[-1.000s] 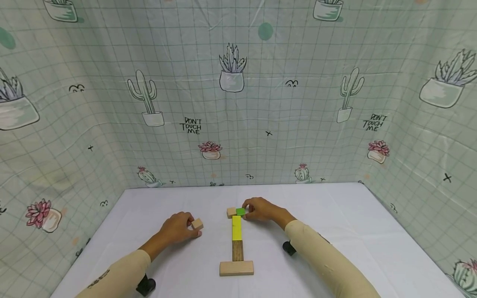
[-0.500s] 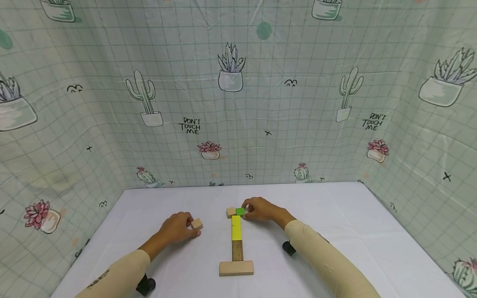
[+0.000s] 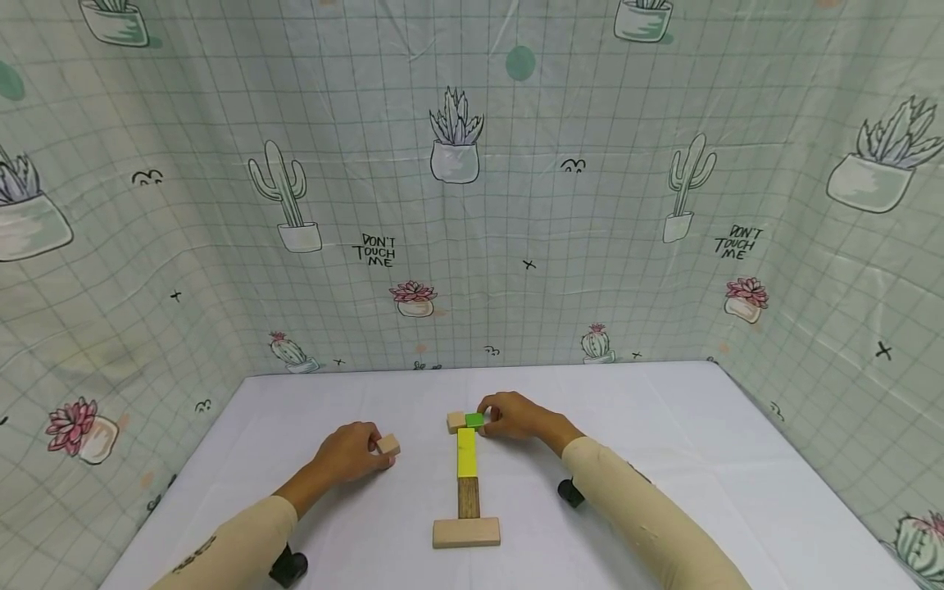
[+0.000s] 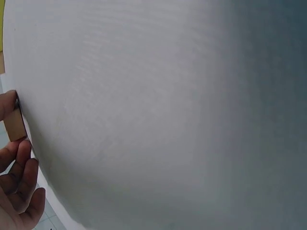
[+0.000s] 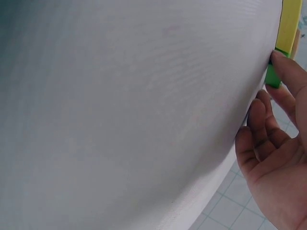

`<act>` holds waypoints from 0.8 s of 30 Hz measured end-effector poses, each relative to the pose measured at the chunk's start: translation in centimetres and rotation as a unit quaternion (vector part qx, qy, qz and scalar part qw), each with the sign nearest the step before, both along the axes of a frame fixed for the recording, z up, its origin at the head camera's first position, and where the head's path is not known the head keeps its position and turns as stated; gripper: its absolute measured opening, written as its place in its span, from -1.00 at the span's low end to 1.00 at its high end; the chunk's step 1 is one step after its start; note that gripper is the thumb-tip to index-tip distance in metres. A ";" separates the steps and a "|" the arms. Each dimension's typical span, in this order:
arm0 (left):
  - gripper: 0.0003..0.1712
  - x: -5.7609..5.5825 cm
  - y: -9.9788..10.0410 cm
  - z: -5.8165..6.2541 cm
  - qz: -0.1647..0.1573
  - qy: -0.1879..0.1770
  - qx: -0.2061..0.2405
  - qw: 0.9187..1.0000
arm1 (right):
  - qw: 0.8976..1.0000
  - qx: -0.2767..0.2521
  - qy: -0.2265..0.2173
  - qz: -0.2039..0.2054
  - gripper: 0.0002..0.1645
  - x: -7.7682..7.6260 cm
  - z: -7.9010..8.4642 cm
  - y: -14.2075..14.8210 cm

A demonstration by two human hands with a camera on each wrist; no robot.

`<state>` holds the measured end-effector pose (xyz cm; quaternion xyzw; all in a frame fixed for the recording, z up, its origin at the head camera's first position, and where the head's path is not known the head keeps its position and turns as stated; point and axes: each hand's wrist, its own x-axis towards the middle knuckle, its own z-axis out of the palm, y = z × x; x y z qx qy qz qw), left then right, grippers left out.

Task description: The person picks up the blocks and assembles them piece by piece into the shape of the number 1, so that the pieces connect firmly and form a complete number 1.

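Observation:
My left hand [image 3: 351,451] pinches a plain wooden cube [image 3: 388,445] between thumb and fingers, left of a row of blocks. The same cube [image 4: 15,125] shows at the edge of the left wrist view. With thumb and index finger, my right hand [image 3: 514,415] pinches a green block [image 3: 474,420] at the row's far end; the right wrist view shows the green block [image 5: 273,75] between them. Touching its left side is another plain wooden cube [image 3: 456,422]. Nearer lie a yellow block [image 3: 467,453], a dark brown block [image 3: 468,497] and a crosswise plain wooden block [image 3: 466,533].
All the blocks lie on a white-covered table [image 3: 590,541]. A cloth backdrop [image 3: 472,221] printed with cacti and a grid rises behind and on both sides. Black wrist devices [image 3: 288,567] hang below both sleeves.
Both hands keep their grips, and the blocks hold their places. The whole head view shifts very slightly.

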<state>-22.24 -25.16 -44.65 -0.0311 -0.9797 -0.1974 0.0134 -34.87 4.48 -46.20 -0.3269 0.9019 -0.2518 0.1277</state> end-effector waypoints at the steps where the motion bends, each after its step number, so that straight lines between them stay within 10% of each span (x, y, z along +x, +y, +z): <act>1: -0.62 0.0 0.0 0.0 0.000 0.001 0.001 1.000 | 1.000 0.000 0.001 0.000 -0.67 0.0 0.0 0.0; 24: -0.65 0.0 0.5 0.1 0.003 0.006 0.013 1.000 | 1.000 -0.003 -0.004 -0.001 -0.68 0.1 0.1 0.1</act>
